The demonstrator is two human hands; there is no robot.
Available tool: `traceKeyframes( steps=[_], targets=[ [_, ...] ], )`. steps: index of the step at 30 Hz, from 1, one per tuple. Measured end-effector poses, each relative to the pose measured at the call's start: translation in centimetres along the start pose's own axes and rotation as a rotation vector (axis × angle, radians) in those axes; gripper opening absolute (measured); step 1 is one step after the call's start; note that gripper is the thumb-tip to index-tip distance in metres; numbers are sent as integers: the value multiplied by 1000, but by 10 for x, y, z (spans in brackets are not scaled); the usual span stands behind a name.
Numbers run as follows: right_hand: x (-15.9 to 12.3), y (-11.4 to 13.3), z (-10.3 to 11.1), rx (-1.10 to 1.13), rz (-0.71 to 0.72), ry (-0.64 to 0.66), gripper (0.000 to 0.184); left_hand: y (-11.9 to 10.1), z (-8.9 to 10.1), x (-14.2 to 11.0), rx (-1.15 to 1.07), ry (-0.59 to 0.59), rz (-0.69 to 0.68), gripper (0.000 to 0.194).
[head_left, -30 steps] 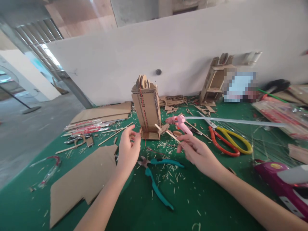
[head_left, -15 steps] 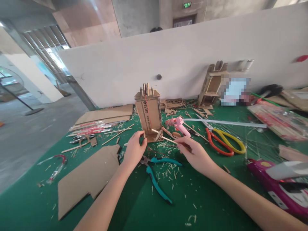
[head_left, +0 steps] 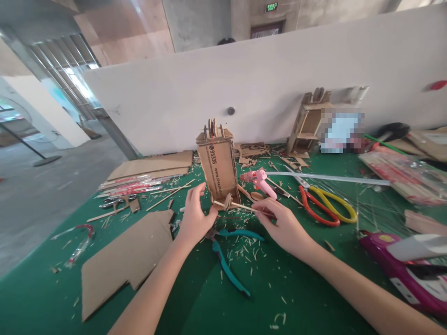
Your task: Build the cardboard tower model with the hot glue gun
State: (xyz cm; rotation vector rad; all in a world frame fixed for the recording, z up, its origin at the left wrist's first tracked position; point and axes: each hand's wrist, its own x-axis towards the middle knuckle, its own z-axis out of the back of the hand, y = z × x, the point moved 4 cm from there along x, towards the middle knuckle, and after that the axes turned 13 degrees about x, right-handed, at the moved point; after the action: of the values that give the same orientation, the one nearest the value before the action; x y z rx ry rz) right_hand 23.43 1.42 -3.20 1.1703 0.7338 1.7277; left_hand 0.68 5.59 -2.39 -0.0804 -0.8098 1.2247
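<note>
My right hand (head_left: 277,221) pinches one end of a thin wooden stick (head_left: 242,206). Small cardboard discs (head_left: 228,201) sit on the stick, at the foot of a cardboard tower (head_left: 220,165) with printed text and round cardboard pieces on top. The tower stands upright, leaning slightly. My left hand (head_left: 197,214) has its thumb and fingers apart beside the tower's lower left; whether the thumb touches the stick or the base I cannot tell. Teal-handled pliers (head_left: 230,265) lie spread below my hands, their jaws partly behind my left hand.
A pink glue gun (head_left: 260,181) with a long glue stick lies right of the tower, near red-and-yellow scissors (head_left: 319,204). A cut cardboard sheet (head_left: 129,256) lies left. A second cardboard tower (head_left: 305,123) stands behind. A magenta tool (head_left: 401,270) sits at right, among wood shavings.
My left hand's fingers have spread apart from a near-pinch. The stick with its discs has dropped slightly and moved left, and the tower has shifted a little.
</note>
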Motion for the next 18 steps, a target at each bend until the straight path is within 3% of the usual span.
traceKeyframes(
  steps=[3, 5, 7, 9, 10, 13, 15, 18],
  targets=[
    [0, -1, 2, -27, -6, -24, 13, -8, 20, -2, -4, -202, -76, 50],
    [0, 0, 2, -54, 13, -27, 13, -22, 30, -6, 85, -288, -239, 43],
    [-1, 3, 0, -72, 49, -3, 13, -41, 29, -12, 233, -238, -476, 49],
    [-2, 7, -5, -76, 84, 38, 14, -58, 21, -19, 345, -82, -645, 54],
    [-3, 9, -7, -75, 97, 57, 15, -63, 15, -22, 384, 10, -692, 47],
    [-4, 14, -10, -63, 122, 97, 12, -67, 3, -26, 444, 141, -722, 30],
    [-2, 16, -5, -116, 159, 63, 10, -60, 2, -22, 463, 111, -670, 26],
    [5, 18, 7, -390, 218, -1, 18, -43, 9, -12, 497, 4, -516, 18]
  ],
)
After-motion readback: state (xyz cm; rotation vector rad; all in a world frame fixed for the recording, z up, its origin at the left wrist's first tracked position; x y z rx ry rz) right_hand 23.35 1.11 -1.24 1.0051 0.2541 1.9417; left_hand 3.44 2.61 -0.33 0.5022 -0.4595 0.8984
